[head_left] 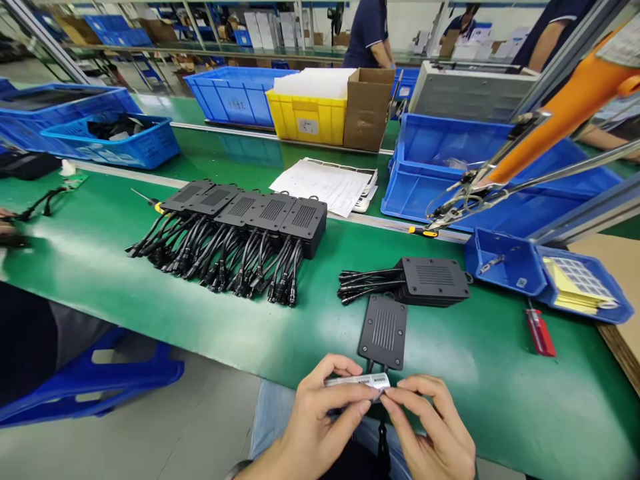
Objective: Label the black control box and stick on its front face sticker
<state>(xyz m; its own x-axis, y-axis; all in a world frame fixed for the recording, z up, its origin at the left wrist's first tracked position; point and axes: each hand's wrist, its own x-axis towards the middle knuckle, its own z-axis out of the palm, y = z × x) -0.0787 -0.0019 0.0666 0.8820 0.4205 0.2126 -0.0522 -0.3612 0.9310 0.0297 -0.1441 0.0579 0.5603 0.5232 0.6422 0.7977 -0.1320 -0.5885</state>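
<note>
My left hand (pixel 327 417) holds a whitish strip of printed labels (pixel 367 381), bent over its fingers. The thumb and fingertips of my right hand (pixel 433 423) are pinched together at the strip's right end. Just beyond the hands, a black box with ribbed lines and screws (pixel 384 330) lies on the green table (pixel 280 333), its cables running toward me beneath the strip. A stack of similar black boxes (pixel 435 280) sits behind it, cables pointing left.
Several black boxes with cables (pixel 305 220) lie in a row at left. Blue trays (pixel 505 263), a red screwdriver (pixel 540 332) and an orange hanging tool (pixel 555 120) are at right. Papers (pixel 320 183) and bins (pixel 307 117) stand behind. Another person's hand (pixel 7 227) shows at far left.
</note>
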